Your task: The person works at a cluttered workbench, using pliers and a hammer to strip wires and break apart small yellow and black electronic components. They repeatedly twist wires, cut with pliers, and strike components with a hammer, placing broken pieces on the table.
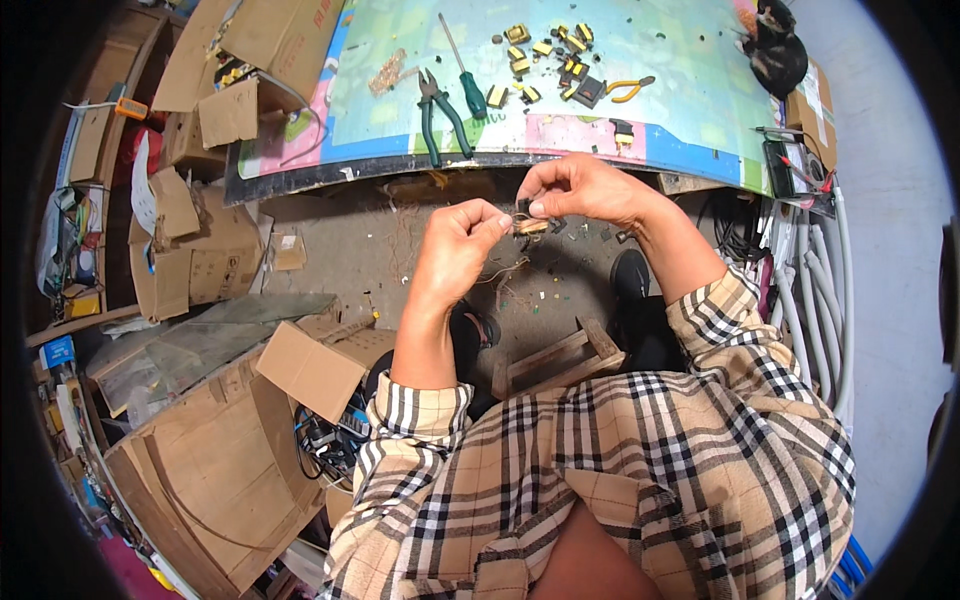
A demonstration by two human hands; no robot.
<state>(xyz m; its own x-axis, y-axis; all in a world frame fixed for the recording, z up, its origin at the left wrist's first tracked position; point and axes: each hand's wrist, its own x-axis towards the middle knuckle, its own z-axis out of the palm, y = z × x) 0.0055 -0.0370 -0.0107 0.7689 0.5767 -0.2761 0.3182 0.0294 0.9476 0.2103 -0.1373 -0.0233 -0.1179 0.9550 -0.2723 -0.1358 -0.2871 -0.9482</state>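
Just past the table's near edge, my right hand (590,190) is closed in a pinch on a small coil (531,227) with dark and yellowish parts and thin copper-coloured wire. My left hand (450,250) is closed too, its thumb and forefinger pinched at the coil's left side, where fine wire shows; exactly what they grip is too small to tell. On the table (400,30) ahead lie green-handled pliers (441,118), a green-handled screwdriver (470,88) and small yellow-handled cutters (631,90). Several black-and-yellow transformers (575,70) are scattered beside them.
A tangle of copper wire (388,72) lies at the table's left. At its right are a black cat (778,62) and a meter with leads (788,170). Cardboard boxes (205,480) crowd my left. A wooden stool (555,362) stands between my feet, with wire scraps on the floor.
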